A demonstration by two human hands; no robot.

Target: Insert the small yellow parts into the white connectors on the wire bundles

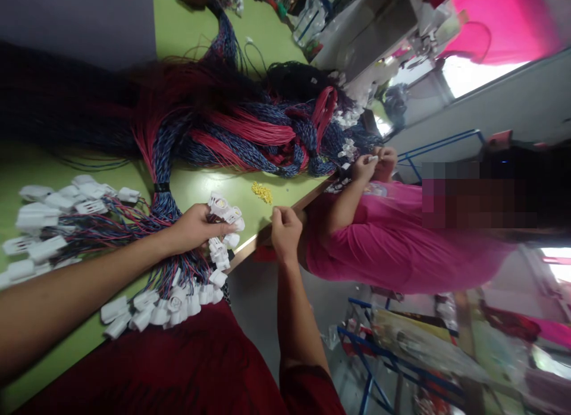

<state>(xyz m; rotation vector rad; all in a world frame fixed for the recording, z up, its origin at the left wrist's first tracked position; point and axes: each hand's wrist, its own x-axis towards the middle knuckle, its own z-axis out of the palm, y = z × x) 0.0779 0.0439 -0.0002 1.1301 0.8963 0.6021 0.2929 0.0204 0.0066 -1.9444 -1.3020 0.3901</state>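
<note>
My left hand [194, 228] is wrapped round a few white plastic connectors [219, 206] on thin wires, some with yellow showing inside. My right hand [286, 232] is closed in a pinch just past the table edge; what it holds, if anything, is hidden. Between the hands and a little farther off lies a small heap of tiny yellow pieces [262, 192]. A thick bundle of blue, black and red wires [165, 135], tied with black tape [161, 188], fans out under my left forearm into many white connectors [173, 305].
More wire bundles [250, 132] stretch over the green table [203, 183]. At the right a co-worker in a pink shirt [357, 242] handles a small white part. Blue metal racks [363, 343] with bags stand behind. A clear plastic bottle [312, 16] is at the top.
</note>
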